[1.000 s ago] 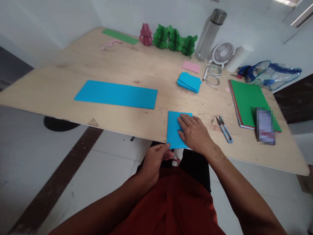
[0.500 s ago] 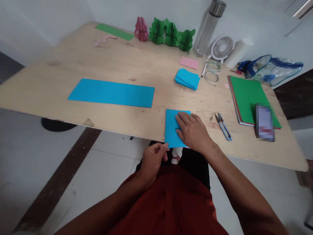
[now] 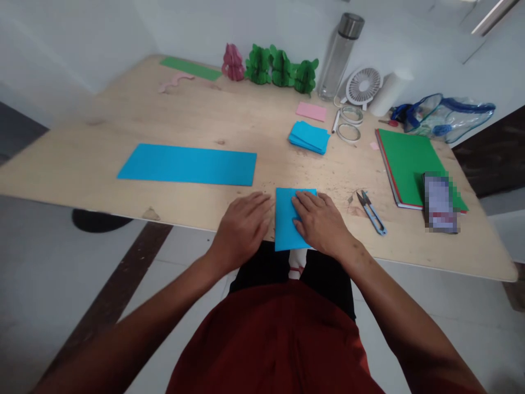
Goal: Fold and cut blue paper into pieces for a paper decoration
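Note:
A folded piece of blue paper lies at the table's front edge, its lower end reaching just past that edge. My right hand rests flat on its right half, fingers stretched out. Just left of the paper, my left hand lies on the wood with its fingers extended and nothing held. Its fingertips come close to the paper's left edge; whether they touch it I cannot tell. To the left is a long blue paper strip. Thread snips lie right of my right hand.
Behind lie a stack of blue paper pieces, a pink piece and tape rolls. Green paper shapes, a bottle and a fan stand along the wall. A phone overlaps green sheets at right.
My left hand has let go of the blue paper's lower left corner and moved up and left onto the table, its fingers now straightened. My right hand stays on the paper. The view has shifted slightly.

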Demonstrator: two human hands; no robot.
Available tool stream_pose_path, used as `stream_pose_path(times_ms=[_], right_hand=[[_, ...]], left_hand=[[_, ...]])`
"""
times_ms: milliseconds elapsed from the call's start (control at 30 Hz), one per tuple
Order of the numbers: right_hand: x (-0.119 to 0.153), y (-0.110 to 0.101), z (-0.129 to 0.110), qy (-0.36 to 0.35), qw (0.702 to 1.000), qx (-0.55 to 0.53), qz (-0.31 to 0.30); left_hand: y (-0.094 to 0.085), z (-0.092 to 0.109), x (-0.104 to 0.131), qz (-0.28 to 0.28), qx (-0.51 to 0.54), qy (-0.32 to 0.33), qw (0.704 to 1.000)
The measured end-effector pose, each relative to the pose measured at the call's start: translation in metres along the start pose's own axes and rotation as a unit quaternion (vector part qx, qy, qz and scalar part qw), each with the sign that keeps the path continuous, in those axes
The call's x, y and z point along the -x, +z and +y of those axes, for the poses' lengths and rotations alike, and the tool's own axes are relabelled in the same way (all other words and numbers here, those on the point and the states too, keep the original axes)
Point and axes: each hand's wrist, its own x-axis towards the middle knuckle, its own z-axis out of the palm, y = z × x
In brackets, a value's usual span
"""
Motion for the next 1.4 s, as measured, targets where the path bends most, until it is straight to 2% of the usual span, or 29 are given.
stream_pose_path(times_ms=[33,100,167,233,367,467,633,733,1000,1133,1267,1400], right_hand=[[0.0,0.001,0.0,0.0,1.0,0.0,0.0],[0.0,0.003,0.0,-0.001,1.0,0.0,0.002],[-0.001,0.005,0.001,0.0,1.0,-0.001,0.007],[0.0,0.006,0.001,0.002,1.0,-0.001,0.01],[0.008,0.007,-0.007,0.001,1.0,-0.004,0.017],[0.024,0.009,-0.025,-0.027,0.999,-0.025,0.035],[0.055,0.025,-0.058,-0.034,0.994,-0.049,0.092],[0.065,0.035,-0.066,-0.028,0.99,-0.05,0.129],[0.056,0.054,-0.058,-0.02,0.959,-0.062,0.276],[0.055,0.058,-0.054,-0.029,0.943,-0.067,0.324],[0.065,0.061,-0.042,-0.03,0.942,-0.064,0.329],[0.079,0.063,-0.03,-0.004,0.955,-0.064,0.29]], left_hand=[[0.003,-0.008,-0.013,-0.045,-0.027,0.042,0.998],[0.013,-0.018,-0.031,-0.116,-0.074,0.085,0.987],[0.023,-0.023,-0.038,-0.154,-0.101,0.104,0.977],[0.031,-0.025,-0.035,-0.166,-0.118,0.113,0.972],[0.033,-0.026,-0.027,-0.159,-0.126,0.118,0.972],[0.032,-0.025,-0.027,-0.163,-0.126,0.118,0.971],[0.03,-0.024,-0.028,-0.179,-0.133,0.115,0.968],[0.03,-0.024,-0.027,-0.178,-0.127,0.114,0.969],[0.029,-0.026,-0.027,-0.167,-0.11,0.124,0.972],[0.026,-0.024,-0.028,-0.157,-0.112,0.133,0.972],[0.026,-0.016,-0.027,-0.143,-0.13,0.121,0.974],[0.032,-0.002,-0.024,-0.123,-0.155,0.079,0.977]])
